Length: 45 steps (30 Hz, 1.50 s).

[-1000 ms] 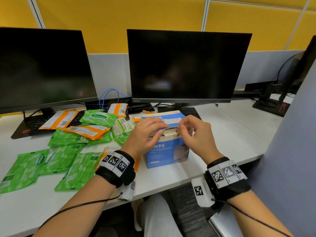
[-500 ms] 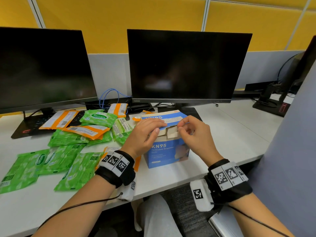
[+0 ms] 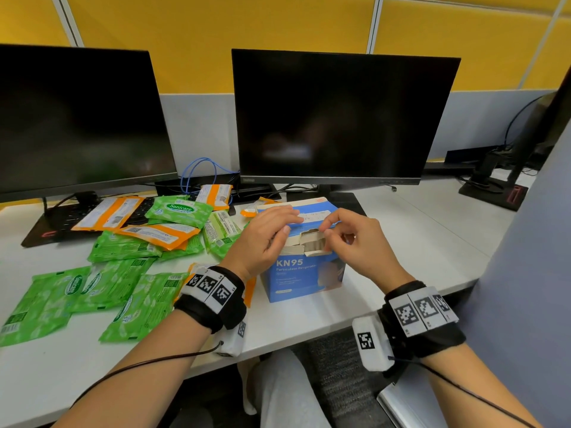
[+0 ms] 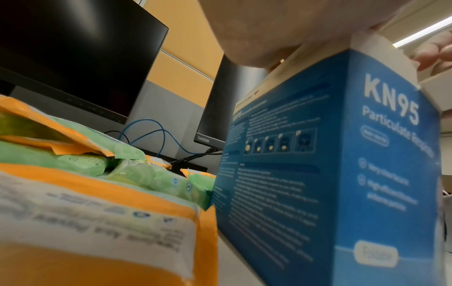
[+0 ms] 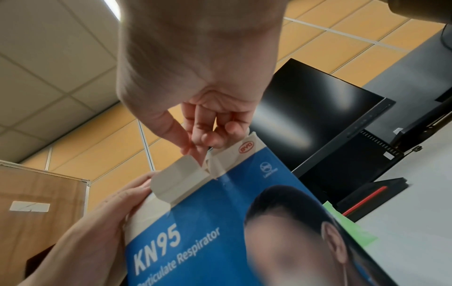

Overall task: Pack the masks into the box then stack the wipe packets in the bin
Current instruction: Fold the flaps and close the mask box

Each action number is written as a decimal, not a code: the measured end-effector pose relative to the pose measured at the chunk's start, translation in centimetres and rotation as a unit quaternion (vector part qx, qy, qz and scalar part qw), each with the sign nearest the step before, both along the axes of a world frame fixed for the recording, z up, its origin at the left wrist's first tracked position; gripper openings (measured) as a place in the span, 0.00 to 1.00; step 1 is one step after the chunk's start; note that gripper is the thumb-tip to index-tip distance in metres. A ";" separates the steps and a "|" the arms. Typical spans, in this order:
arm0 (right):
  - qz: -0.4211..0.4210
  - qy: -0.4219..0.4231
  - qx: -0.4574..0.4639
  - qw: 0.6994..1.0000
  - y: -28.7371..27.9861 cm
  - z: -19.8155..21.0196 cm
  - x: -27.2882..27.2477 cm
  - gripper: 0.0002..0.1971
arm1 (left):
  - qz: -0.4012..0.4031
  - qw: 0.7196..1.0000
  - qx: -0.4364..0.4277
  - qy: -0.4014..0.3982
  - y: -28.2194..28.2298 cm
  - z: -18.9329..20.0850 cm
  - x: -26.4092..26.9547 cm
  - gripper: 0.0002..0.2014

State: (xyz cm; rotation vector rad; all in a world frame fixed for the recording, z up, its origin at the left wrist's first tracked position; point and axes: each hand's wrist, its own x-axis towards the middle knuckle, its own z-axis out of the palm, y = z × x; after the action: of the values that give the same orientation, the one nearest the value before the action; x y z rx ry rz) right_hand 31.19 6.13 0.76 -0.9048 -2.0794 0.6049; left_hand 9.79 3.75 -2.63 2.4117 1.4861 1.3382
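Head view shows the blue KN95 box [image 3: 304, 273] upright near the desk's [image 3: 411, 242] front edge, its top flaps open — what lies inside cannot be made out. Left hand [image 3: 262, 239] rests on the box's top left corner with fingers nearly straight, while the right hand [image 3: 355, 239] pinches a flap [image 5: 220, 160] between thumb and fingertips. Green and orange wipe packets [image 3: 129, 273] lie scattered on the desk just left of the box.
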 end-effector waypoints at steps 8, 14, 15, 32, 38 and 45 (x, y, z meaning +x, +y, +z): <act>-0.002 0.003 -0.015 1.000 0.3 -0.2 -0.3 0.06 | -0.010 0.998 -0.063 0.025 0.1 -0.5 -0.2 0.23; -0.060 0.113 0.006 0.992 2.2 0.7 1.7 0.09 | 0.007 0.996 -0.066 0.054 -0.6 1.3 0.3 0.19; -0.068 0.099 0.005 0.993 2.6 1.0 2.1 0.10 | 0.006 0.995 -0.067 0.067 -0.7 1.7 0.7 0.18; -0.008 0.059 -0.142 0.988 4.1 0.1 3.9 0.04 | 0.002 0.991 -0.089 0.099 0.0 2.6 2.2 0.13; -0.015 0.053 -0.138 0.989 4.0 0.5 3.8 0.06 | 0.004 0.991 -0.088 0.099 -0.1 2.4 2.3 0.13; 0.007 0.053 -0.172 0.984 4.7 0.3 4.0 0.04 | 0.004 0.991 -0.096 0.098 -0.3 2.7 2.4 0.12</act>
State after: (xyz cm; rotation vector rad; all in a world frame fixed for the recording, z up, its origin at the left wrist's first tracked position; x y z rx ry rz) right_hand 35.23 10.87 1.02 -1.0246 -1.9188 1.0193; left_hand 12.19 3.49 0.10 2.4736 1.5861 0.9318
